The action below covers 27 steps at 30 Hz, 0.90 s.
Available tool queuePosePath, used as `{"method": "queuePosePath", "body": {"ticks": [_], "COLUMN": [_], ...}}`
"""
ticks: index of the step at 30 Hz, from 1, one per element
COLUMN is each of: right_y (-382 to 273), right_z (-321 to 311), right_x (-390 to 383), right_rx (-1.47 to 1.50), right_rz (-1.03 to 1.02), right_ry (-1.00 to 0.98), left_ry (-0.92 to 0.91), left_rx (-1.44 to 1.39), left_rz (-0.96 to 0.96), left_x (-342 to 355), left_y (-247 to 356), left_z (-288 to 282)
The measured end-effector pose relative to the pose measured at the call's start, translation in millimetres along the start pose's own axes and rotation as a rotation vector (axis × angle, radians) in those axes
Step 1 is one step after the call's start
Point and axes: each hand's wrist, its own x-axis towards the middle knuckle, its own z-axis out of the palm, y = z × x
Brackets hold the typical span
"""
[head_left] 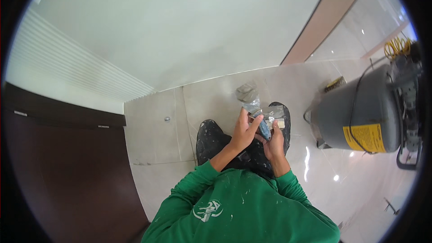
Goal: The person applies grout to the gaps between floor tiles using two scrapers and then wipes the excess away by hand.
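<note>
Both my hands meet above my dark, paint-spotted shoes. My left hand (244, 132) is closed around a worn, blue-grey elongated piece like a tool handle (264, 129), thumb along its upper part. From its far end hangs or rests a clear plastic bag (253, 103) with something grey in it (246, 92); how they join is hidden. My right hand (274, 146) pinches a clear plastic packet (272, 112) with a pale block-like piece (281, 123) at its near side. The right fingers lie under the handle's lower end, partly hidden.
A grey compressor tank (360, 108) with a yellow label and coiled yellow hose (397, 47) lies to the right. Near it sits a brush-like block (335, 83). A small metal knob (167, 118) is on the tiled floor. A dark brown door (72, 166) stands left, a pale wall (193, 27) ahead.
</note>
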Motion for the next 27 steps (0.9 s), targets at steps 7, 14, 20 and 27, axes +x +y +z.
{"method": "queuePosePath", "body": {"ticks": [7,14,20,27], "right_y": [31.3,7.5,-35.9,-54.3], "right_z": [8.4,-5.6,-12.3,-15.6], "right_x": [44.5,55.3,32.0,18.8], "right_rx": [-0.374,-0.17,-0.17,-0.356], "right_rz": [-0.056,-0.313,-0.492,-0.641], "right_ry": [-0.054,0.16,0.22,0.296], "left_ry": [-0.105,0.714,1.14,1.109], "left_rx": [0.183,-0.06,-0.076,0.004], "left_rz": [-0.03,-0.336,-0.167,-0.181], "left_x": [16.8,60.4,146.5,196.2], "left_y": [-29.7,-211.5,-293.2,-342.2], "left_z": [-72.3,-333.4,-456.6,-431.4]}}
